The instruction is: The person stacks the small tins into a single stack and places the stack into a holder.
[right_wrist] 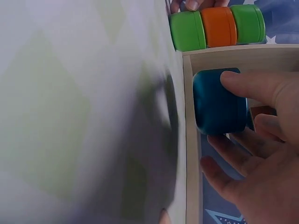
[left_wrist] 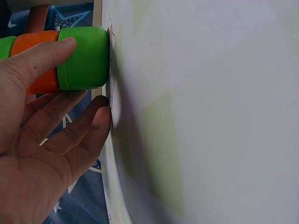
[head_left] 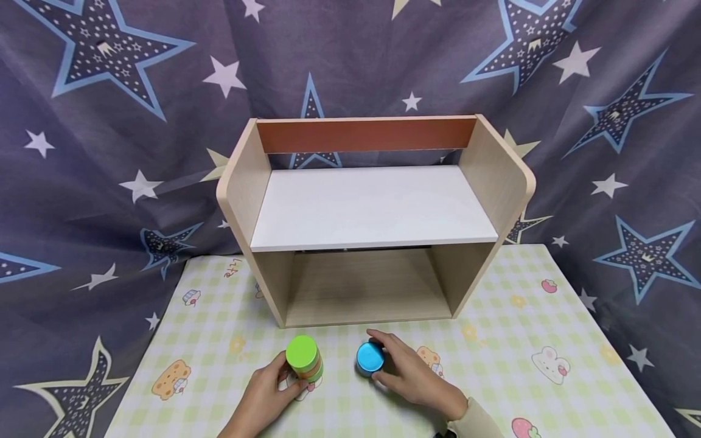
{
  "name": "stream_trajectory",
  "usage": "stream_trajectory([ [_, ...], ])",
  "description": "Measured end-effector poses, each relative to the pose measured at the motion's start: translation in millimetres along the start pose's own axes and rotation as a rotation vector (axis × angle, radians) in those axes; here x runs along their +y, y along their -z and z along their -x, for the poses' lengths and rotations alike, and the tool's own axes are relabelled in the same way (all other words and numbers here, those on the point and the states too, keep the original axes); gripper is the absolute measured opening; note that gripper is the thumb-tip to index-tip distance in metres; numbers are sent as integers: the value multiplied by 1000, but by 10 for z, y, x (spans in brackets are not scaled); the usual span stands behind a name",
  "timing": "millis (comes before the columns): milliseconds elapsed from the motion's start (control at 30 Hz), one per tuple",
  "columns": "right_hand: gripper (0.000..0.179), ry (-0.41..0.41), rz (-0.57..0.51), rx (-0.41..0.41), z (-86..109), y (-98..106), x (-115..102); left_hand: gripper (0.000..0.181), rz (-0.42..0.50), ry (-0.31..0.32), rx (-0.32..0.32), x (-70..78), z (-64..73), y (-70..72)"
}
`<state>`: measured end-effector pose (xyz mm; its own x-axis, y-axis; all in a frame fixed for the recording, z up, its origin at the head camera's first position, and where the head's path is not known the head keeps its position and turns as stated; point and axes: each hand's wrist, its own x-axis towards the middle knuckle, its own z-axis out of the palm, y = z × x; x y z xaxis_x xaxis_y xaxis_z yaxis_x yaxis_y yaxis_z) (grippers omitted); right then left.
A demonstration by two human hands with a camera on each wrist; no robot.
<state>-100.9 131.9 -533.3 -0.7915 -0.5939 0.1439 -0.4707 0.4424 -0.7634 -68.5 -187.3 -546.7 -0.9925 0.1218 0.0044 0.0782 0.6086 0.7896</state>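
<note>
In front of the shelf, a stack of small round lidded tins (head_left: 303,354), green, orange and green, stands upright on the table. My left hand (head_left: 265,389) holds this stack low down, with the thumb lying across the lowest green tin (left_wrist: 86,60) in the left wrist view. To its right is a single blue round tin (head_left: 370,357). My right hand (head_left: 413,376) grips the blue tin from the right. The right wrist view shows that thumb pressed on the tin's side, with the fingers behind it. A gap separates the blue tin from the stack.
A light wooden two-level shelf (head_left: 372,207) with a white middle board stands just behind the tins, its lower compartment facing me. Beneath everything lies a green-and-white checked tablecloth (head_left: 509,359) with printed cartoons. A dark blue star-patterned curtain (head_left: 175,36) hangs behind and at both sides.
</note>
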Motion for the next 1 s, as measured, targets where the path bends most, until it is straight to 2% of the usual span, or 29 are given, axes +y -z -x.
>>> stream_trajectory([
  [200,82,10,-13,-3,-13,29,-45,56,25,-6,-1,12,5,-5],
  [400,81,35,-7,10,-16,54,-94,58,24,17,-4,11,17,-5],
  [767,83,58,-14,15,-34,91,-167,56,35,-4,-12,4,-4,-1],
  [1000,82,67,-4,20,-38,102,-187,59,32,19,-15,0,13,-1],
])
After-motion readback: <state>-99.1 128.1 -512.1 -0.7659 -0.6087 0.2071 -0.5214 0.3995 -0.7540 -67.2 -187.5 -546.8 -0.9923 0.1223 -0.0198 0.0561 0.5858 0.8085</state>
